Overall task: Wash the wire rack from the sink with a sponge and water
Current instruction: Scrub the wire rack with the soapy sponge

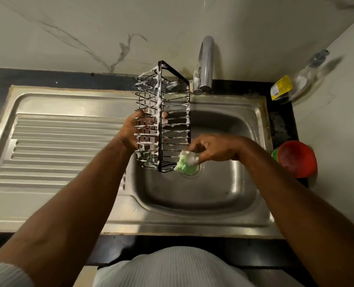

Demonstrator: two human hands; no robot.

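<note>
rack (167, 112) over sink (192, 191); sponge (185, 161) right

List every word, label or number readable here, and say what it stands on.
On the bottle, a yellow label: print too blurred to read.
No text shows on the rack, sponge, sink, tap or red bowl.

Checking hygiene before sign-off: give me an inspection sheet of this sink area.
Surface: steel sink with ribbed drainboard, set in dark counter.
Job's things: wire rack foamy, held on end over the sink; green sponge at its lower end.
Clutter: red bowl and clear bottle at right.
Hands: left hand grips the rack; right hand pinches the sponge.
Cables: nothing seen.
Surroundings: tap, no water seen running; marbled wall.
</note>
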